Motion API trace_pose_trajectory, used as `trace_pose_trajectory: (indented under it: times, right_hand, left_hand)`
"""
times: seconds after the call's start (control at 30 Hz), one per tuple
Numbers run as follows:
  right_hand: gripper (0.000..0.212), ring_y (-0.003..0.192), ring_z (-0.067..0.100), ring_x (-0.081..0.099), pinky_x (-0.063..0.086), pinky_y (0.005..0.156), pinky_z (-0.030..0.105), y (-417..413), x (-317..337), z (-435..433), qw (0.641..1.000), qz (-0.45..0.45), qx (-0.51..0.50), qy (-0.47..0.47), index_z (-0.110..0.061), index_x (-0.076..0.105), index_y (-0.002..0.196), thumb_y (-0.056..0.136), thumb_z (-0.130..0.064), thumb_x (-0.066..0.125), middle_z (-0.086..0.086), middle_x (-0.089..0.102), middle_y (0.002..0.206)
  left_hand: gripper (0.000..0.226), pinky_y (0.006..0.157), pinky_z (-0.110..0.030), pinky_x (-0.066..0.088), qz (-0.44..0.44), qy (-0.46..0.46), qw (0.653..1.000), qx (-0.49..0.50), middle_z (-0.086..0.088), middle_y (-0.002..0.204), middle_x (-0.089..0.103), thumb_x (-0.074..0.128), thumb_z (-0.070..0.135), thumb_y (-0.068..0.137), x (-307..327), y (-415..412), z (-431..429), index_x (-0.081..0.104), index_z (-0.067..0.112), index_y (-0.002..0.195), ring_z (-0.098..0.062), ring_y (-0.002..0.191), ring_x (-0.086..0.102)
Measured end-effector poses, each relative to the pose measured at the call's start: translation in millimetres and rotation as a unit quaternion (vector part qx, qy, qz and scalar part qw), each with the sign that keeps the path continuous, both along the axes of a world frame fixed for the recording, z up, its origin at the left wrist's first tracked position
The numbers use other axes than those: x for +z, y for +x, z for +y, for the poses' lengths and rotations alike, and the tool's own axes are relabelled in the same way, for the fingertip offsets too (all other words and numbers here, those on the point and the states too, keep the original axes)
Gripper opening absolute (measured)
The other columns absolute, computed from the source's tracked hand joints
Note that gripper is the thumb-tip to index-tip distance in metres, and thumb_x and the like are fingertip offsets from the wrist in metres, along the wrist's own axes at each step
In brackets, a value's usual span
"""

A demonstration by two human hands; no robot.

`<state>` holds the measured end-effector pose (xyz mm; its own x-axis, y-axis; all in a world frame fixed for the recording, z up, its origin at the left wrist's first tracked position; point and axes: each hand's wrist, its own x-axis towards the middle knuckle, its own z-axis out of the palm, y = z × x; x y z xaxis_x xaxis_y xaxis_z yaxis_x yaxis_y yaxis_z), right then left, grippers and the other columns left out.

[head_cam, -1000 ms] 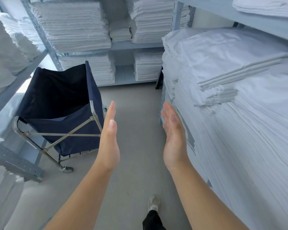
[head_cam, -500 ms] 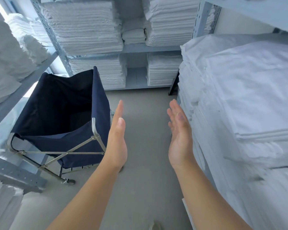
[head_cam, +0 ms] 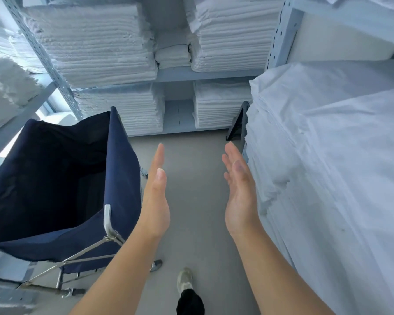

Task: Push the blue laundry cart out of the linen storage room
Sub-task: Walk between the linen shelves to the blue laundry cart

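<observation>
Both hands were held out flat over the floor [head_cam: 191, 212], palms facing each other, fingers straight and together, gripping nothing. From the head camera, the left hand [head_cam: 156, 198] hung just beside the right side of the cart [head_cam: 55, 178], close to its blue fabric wall, though contact could not be told for sure. The right hand [head_cam: 239, 194] was near the front face of a tall stack of white sheets [head_cam: 328, 178] on the right, apart from it.

That cart stood at the left of the aisle, against the left shelving [head_cam: 14, 123]. Its blue bag was open at the top and dark inside, hung on a metal folding frame [head_cam: 107, 221] whose crossed bars showed below the near edge. A caster [head_cam: 156, 264] rested on the floor by the left forearm, another [head_cam: 69, 292] nearer the lower left.

Folded white linen [head_cam: 89, 42] filled the far shelves in neat piles, on two levels. A shoe [head_cam: 184, 280] and a dark trouser leg showed at the bottom, between the forearms.
</observation>
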<state>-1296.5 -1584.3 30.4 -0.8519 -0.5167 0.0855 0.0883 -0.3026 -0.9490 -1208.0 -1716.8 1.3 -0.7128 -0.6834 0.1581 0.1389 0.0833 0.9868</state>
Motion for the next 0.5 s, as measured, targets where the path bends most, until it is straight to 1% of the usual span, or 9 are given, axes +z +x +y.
trace_pose_trajectory:
  times: [0.1,0.2,0.27,0.33,0.37,0.43,0.5]
  right_hand:
    - [0.065,0.137,-0.01,0.044,0.028,0.116,0.025,-34.3,1.7,-39.2,1.0,0.004,-0.005,0.001,-0.053,0.054,0.131,0.072,-0.078,0.055,-0.045,0.056,0.129]
    - [0.065,0.138,-0.008,0.043,0.027,0.119,0.03,-68.1,3.8,-81.5,1.0,0.005,-0.007,0.004,-0.052,0.054,0.132,0.072,-0.078,0.055,-0.043,0.055,0.132]
    - [0.06,0.139,-0.007,0.044,0.025,0.121,0.034,-87.3,6.3,-108.5,1.0,0.003,-0.007,0.006,-0.054,0.055,0.131,0.074,-0.075,0.054,-0.041,0.055,0.134]
    - [0.055,0.138,-0.007,0.044,0.024,0.122,0.037,-104.5,10.2,-135.0,1.0,0.017,-0.008,0.014,-0.057,0.056,0.128,0.076,-0.075,0.054,-0.041,0.055,0.135]
    - [0.053,0.138,-0.007,0.043,0.023,0.122,0.038,-113.2,12.2,-148.4,0.999,0.025,-0.009,0.017,-0.06,0.057,0.126,0.076,-0.076,0.054,-0.041,0.054,0.136]
    - [0.052,0.139,-0.007,0.043,0.024,0.122,0.037,-129.7,14.3,-172.1,0.999,0.029,-0.007,0.015,-0.063,0.057,0.123,0.074,-0.081,0.055,-0.038,0.053,0.14]
    - [0.051,0.139,-0.007,0.043,0.025,0.121,0.034,-144.6,14.8,-191.9,0.999,0.029,-0.006,0.011,-0.064,0.057,0.121,0.073,-0.082,0.056,-0.035,0.051,0.143]
  left_hand:
    - [0.048,0.123,-0.036,0.014,0.011,-0.011,1.0,-0.008,0.041,0.155,0.03,0.034,0.065,0.1,0.0,-36.4,-37.1,0.032,0.06,0.148,0.013,0.148,0.021]
    - [0.046,0.126,-0.039,0.013,0.012,-0.008,1.0,-0.01,0.04,0.156,0.029,0.032,0.06,0.1,4.6,-72.7,-75.9,0.032,0.061,0.146,0.011,0.149,0.021]
    - [0.045,0.127,-0.04,0.013,0.013,-0.001,1.0,-0.016,0.04,0.157,0.028,0.032,0.064,0.099,11.1,-90.9,-99.8,0.033,0.064,0.143,0.01,0.15,0.02]
    - [0.047,0.128,-0.039,0.013,0.023,-0.006,0.999,-0.022,0.04,0.157,0.027,0.034,0.075,0.093,16.4,-106.8,-125.9,0.033,0.067,0.139,0.008,0.151,0.019]
    - [0.048,0.128,-0.039,0.013,0.027,-0.008,0.999,-0.023,0.042,0.155,0.027,0.034,0.077,0.091,18.8,-115.1,-139.7,0.034,0.067,0.138,0.008,0.151,0.019]
    - [0.047,0.129,-0.04,0.013,0.023,0.001,0.999,-0.024,0.042,0.153,0.029,0.033,0.072,0.091,21.4,-131.4,-164.8,0.033,0.063,0.137,0.009,0.15,0.02]
    - [0.048,0.129,-0.04,0.013,0.019,0.003,1.0,-0.022,0.038,0.155,0.028,0.031,0.068,0.091,21.3,-145.8,-185.4,0.031,0.059,0.139,0.009,0.15,0.02]
